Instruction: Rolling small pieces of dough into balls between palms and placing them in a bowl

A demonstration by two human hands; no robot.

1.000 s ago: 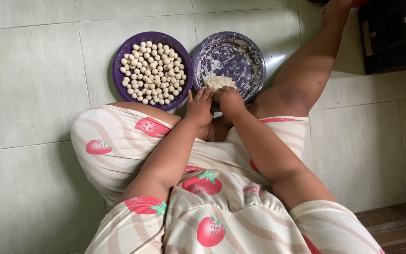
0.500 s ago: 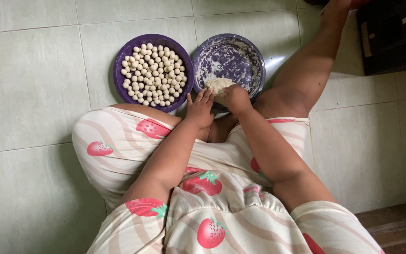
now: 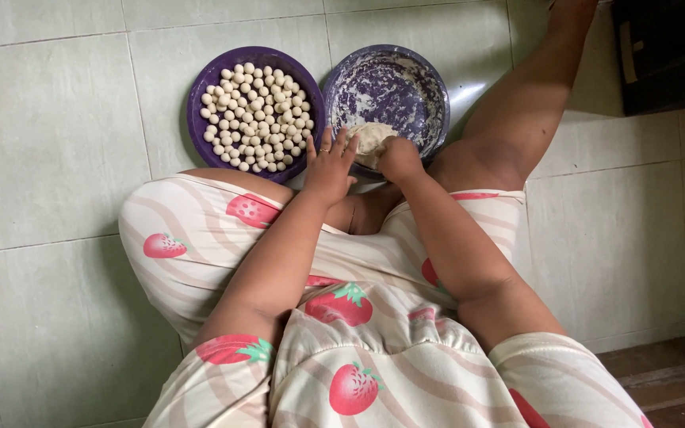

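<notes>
Two hands worked a lump of pale dough at the near rim of a flour-dusted purple bowl.

Seated on a pale green tiled floor (image 3: 49,143) in strawberry-print clothing (image 3: 358,317), the person had the right hand (image 3: 399,158) curled closed over the near right side of the soft, off-white dough lump (image 3: 371,136), while the left hand (image 3: 330,162) lay with fingers spread open, its fingertips touching the lump's left edge and gripping nothing. The dough sat inside the round purple bowl smeared with flour (image 3: 390,83), against its near wall. Just left of it stood a second round purple bowl (image 3: 200,127) heaped with small pale dough balls (image 3: 255,117). The lump looked light, pliable and somewhat sticky, best pinched from its edge rather than squeezed whole.
</notes>
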